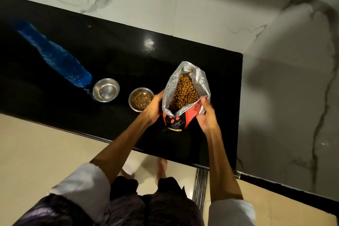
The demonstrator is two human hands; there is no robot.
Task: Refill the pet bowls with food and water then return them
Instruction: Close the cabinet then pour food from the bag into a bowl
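**Both hands on open kibble bag; bowls at its left**

Worktop (113, 46): black, glossy, carries all task items. It runs along a white marble-veined wall (201, 5); beige floor tile below the near edge.

Water bottle (55, 55): blue, translucent, stands at the far left of the worktop, its base just beside the water bowl.

Kibble bag (185, 97): red and black print outside, silver foil lining inside. Stands upright near the right end of the worktop, mouth spread wide, brown kibble visible filling it well up.

Left hand (154, 107): against the bag's left side, below the rim. Fingers are hidden behind the bag, so whether they grasp or only press cannot be told.

Right hand (206, 113): fingers curled over the bag's right rim, grasping the foil edge there.

Water bowl (106, 90): steel, round, on the worktop between the bottle and the food bowl. A shallow layer of clear liquid seems to lie in it; the level cannot be judged.

Food bowl (140, 99): steel, round, just left of the bag and partly behind the left hand. Holds a thin layer of brown kibble over its bottom. The two bowls stand near each other, not touching.
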